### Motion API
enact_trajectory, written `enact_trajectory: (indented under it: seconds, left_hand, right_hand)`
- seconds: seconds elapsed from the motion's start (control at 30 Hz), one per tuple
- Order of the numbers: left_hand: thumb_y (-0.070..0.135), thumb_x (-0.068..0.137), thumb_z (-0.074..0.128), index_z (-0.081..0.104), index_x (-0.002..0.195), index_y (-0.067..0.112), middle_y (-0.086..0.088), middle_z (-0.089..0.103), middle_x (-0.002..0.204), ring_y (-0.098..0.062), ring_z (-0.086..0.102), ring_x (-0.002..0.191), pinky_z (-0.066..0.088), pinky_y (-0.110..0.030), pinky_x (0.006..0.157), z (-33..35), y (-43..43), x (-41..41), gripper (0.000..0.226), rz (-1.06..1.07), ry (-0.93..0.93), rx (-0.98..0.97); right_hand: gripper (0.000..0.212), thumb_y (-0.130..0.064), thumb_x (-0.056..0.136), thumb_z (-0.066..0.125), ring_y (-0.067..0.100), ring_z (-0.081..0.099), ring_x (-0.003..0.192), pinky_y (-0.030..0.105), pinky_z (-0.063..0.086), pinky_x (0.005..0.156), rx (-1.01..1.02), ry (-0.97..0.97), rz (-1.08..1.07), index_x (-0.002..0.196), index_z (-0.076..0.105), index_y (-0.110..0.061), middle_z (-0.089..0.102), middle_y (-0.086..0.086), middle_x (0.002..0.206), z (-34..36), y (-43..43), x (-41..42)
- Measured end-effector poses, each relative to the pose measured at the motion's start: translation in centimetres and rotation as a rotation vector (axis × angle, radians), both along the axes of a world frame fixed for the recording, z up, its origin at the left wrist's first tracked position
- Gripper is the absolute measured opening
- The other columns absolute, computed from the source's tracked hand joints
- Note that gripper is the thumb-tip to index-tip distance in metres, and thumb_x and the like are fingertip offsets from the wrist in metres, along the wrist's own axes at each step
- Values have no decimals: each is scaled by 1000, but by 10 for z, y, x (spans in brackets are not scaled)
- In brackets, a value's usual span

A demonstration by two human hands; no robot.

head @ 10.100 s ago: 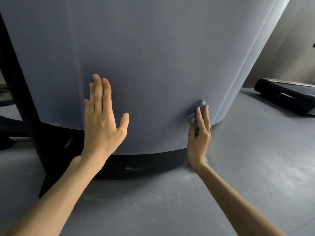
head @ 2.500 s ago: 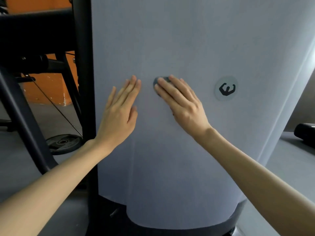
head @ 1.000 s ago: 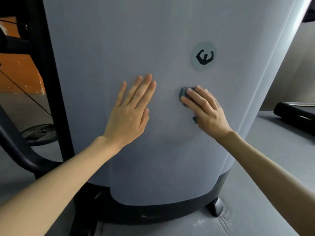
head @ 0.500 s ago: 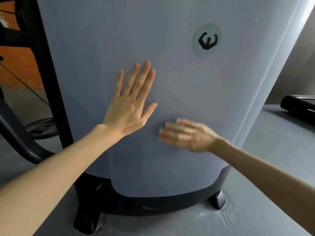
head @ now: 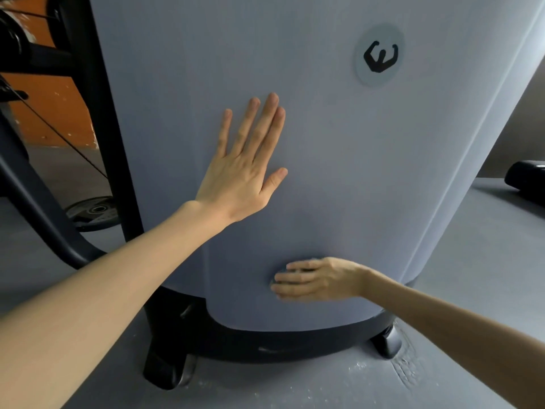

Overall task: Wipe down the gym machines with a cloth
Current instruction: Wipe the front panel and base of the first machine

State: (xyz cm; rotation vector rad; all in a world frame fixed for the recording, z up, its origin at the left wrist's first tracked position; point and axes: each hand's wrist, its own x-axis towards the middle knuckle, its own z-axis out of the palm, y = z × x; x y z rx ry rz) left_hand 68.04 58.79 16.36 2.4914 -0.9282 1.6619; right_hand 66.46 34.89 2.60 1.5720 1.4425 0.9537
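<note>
A tall grey gym machine cover (head: 339,160) fills the view, with a round logo badge (head: 379,57) high on its right. My left hand (head: 246,166) lies flat on the cover, fingers straight and pointing up. My right hand (head: 317,279) presses a small dark grey cloth (head: 306,270) against the lower part of the cover, fingers straight and pointing left. Only slivers of the cloth show at the fingers; the rest is hidden under the hand.
The cover sits on a black base (head: 295,343) with feet on a grey floor (head: 486,261). A black frame post (head: 97,113) and a weight plate (head: 94,212) stand at the left. A black object (head: 525,180) lies on the floor at the right.
My right hand with the cloth has swept down the cover from beside the logo to its lower part. My left hand has stayed flat on the cover.
</note>
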Motion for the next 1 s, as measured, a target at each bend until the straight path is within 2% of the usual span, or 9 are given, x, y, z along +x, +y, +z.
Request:
enact_trajectory:
  seconds: [0.17, 0.27, 0.33, 0.43, 0.57, 0.7, 0.83, 0.9, 1.0]
  left_hand:
    - [35, 96, 43, 7, 155, 5, -12, 6, 164, -28, 0, 151, -8, -43, 121, 4, 12, -6, 75, -93, 53, 4]
    - [27, 97, 43, 11, 155, 3, -14, 7, 163, -26, 4, 151, -5, -38, 122, -5, 30, -11, 70, -123, 85, -55]
    - [23, 99, 43, 12, 155, 4, -15, 6, 163, -26, 1, 151, -6, -38, 122, -21, 44, -11, 67, -87, 121, -168]
    - [21, 101, 39, 7, 156, 4, -15, -2, 163, -19, -7, 151, -10, -35, 121, -45, 58, -16, 66, -57, 232, -334]
    - [26, 101, 33, 3, 156, 3, -12, -5, 164, -18, -6, 151, -11, -34, 121, -61, 79, -16, 67, -24, 320, -341]
    - [31, 103, 28, 5, 157, 13, 2, -6, 164, -10, -6, 151, -13, -34, 121, -60, 96, -13, 62, -65, 367, -304]
    - [33, 104, 25, 15, 156, 13, 4, 4, 164, -6, 1, 150, -13, -36, 121, -55, 109, -16, 57, -164, 422, -303]
    - [32, 104, 24, 19, 155, 13, 5, 8, 163, -4, 4, 150, -12, -35, 121, -53, 114, -16, 55, -195, 433, -304]
    - [34, 103, 23, 19, 155, 14, 6, 9, 163, -2, 4, 149, -10, -33, 121, -51, 116, -16, 56, -202, 457, -310]
  right_hand:
    - [50, 3, 95, 47, 23, 40, 136, 38, 32, 115, 667, -91, -3, 140, 47, -18, 44, 0, 145, 88, -1, 1]
    - [59, 7, 90, 46, 23, 28, 139, 38, 21, 120, 910, -55, -49, 142, 42, -19, 35, 0, 148, 79, 14, -2]
    - [59, -4, 88, 48, 23, 26, 141, 37, 17, 121, 802, -15, -90, 144, 41, -21, 32, -1, 152, 46, 26, -4]
    - [52, -7, 93, 41, 18, 32, 142, 35, 16, 121, 354, 31, -137, 144, 44, -22, 41, -6, 151, -8, 38, -5]
    - [41, -11, 101, 45, 17, 41, 138, 37, 16, 122, 29, 24, -108, 140, 52, -18, 47, -4, 148, -14, 52, -1]
    - [48, -2, 102, 29, 21, 45, 134, 37, 28, 117, 478, -68, -13, 140, 52, -19, 51, 1, 145, 77, 82, 8]
    - [49, 0, 96, 37, 22, 42, 135, 37, 28, 117, 847, -101, -16, 139, 54, -15, 51, 2, 144, 114, 123, 14]
    - [47, -4, 94, 45, 23, 38, 136, 38, 24, 118, 780, -100, -45, 140, 53, -13, 50, 2, 145, 88, 128, 17]
    - [43, -5, 95, 44, 23, 41, 136, 40, 12, 122, 438, -21, -109, 135, 58, -11, 52, 2, 144, 13, 131, 15]
